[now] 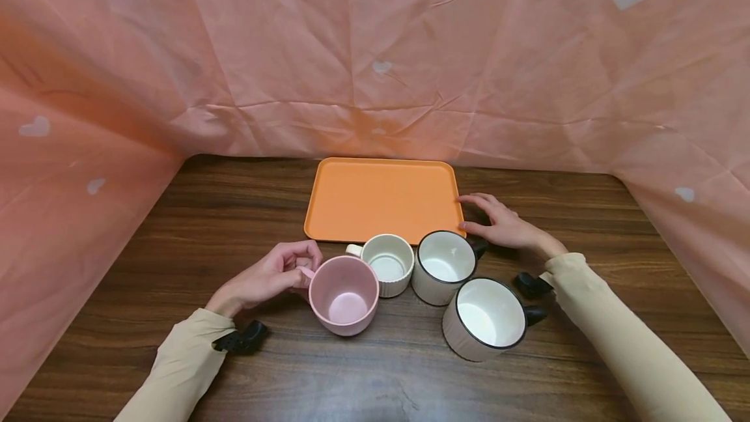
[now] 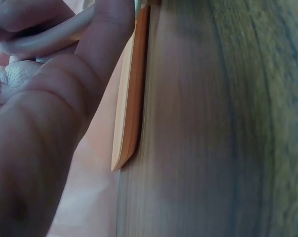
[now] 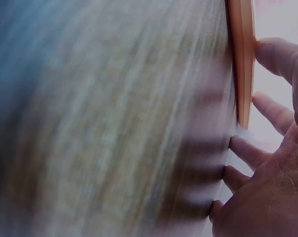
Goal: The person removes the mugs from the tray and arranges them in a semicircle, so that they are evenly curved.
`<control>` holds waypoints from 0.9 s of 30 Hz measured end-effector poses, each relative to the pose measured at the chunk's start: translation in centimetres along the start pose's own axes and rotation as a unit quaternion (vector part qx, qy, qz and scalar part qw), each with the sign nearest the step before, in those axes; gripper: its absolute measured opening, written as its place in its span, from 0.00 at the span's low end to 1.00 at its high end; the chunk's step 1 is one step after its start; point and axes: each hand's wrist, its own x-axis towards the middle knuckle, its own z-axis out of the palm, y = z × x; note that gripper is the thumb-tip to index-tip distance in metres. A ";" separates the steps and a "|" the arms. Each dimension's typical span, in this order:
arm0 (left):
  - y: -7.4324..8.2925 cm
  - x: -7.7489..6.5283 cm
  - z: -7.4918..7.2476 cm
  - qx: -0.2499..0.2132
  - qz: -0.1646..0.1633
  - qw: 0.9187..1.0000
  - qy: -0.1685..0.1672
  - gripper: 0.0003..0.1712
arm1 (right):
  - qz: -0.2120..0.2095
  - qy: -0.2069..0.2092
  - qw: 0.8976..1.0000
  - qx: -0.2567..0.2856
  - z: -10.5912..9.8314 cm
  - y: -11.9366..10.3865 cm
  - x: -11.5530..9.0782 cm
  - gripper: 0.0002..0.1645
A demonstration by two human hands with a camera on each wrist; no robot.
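Observation:
At the left, my left hand [image 1: 271, 277] pinches the handle of a pink mug [image 1: 344, 321], whose open mouth faces up. In the left wrist view the curled fingers go round the pale handle [image 2: 55, 37]. My right hand [image 1: 508, 226] reaches to the right edge of an orange tray [image 1: 383, 197], its fingers spread. Two fingertips [image 3: 265, 49] meet the tray's rim in the right wrist view, and the other fingers extend past its corner. Just right of the pink mug stands a small cream cup [image 1: 395, 288] with its handle toward the left.
Two white mugs with black rims and black handles stand at the right: one mug [image 1: 435, 288] by the tray's near corner, the other mug [image 1: 469, 344] closer to me. The dark wooden table [image 1: 246, 204] is bordered by pink cloth [image 1: 293, 51] with white hearts.

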 end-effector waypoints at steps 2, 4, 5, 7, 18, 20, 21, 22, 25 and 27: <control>0.1 0.0 0.2 0.001 0.001 1.000 -0.004 0.08 | 0.001 0.000 1.000 0.000 0.0 0.0 0.0 0.37; 0.1 0.0 0.3 0.002 0.001 1.000 -0.006 0.08 | 0.001 -0.001 1.000 0.000 0.0 0.0 -0.1 0.37; 0.2 0.0 0.3 0.006 0.000 1.000 -0.006 0.08 | 0.001 -0.002 1.000 0.000 0.0 0.0 -0.1 0.37; 0.3 0.0 0.2 0.018 0.001 1.000 -0.008 0.08 | 0.001 -0.002 1.000 0.000 0.1 0.0 -0.1 0.37; 1.6 -0.7 -1.1 0.115 -0.013 0.993 -0.004 0.10 | 0.005 -0.010 1.000 -0.002 -0.4 0.3 -0.4 0.39; 1.8 -0.9 -1.3 0.119 -0.009 0.993 0.012 0.12 | -0.001 -0.010 1.000 -0.001 -0.4 0.3 -0.5 0.39; 2.0 -1.0 -1.3 0.123 -0.007 0.992 0.022 0.13 | -0.002 -0.010 1.000 0.000 -0.5 0.3 -0.6 0.39; 2.1 -1.1 -1.4 0.129 -0.004 0.991 0.031 0.13 | -0.003 -0.009 1.000 0.001 -0.5 0.2 -0.7 0.38; 2.4 -1.2 -1.4 0.157 0.000 0.986 0.063 0.13 | -0.001 -0.006 1.000 0.002 -0.7 0.1 -1.1 0.37; 2.5 -1.3 -1.4 0.181 -0.001 0.980 0.088 0.12 | 0.000 -0.005 1.000 -0.001 -0.8 0.0 -1.4 0.36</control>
